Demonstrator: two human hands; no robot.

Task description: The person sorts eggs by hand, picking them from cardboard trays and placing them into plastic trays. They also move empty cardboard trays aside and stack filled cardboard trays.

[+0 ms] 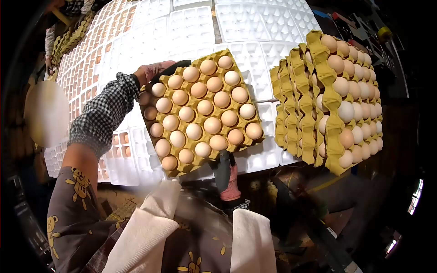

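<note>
A yellow-green egg tray [195,98] filled with brown and pale eggs is held at a slant over the white foam trays. My left hand [160,70], in a pink and black glove, grips its far left edge, with dark fingertips along the rim. At the near edge is my right hand [226,177], gloved the same way. Its dark thumb presses against the rim, and the rest of the fingers are hidden under the tray.
Several filled egg trays [334,107] stand stacked to the right. White foam trays [191,27] cover the table, some at left holding eggs [120,139]. Another person's hand [48,66] shows at far left, near more yellow-green trays [70,43]. A blurred pale round shape [47,113] hangs at left.
</note>
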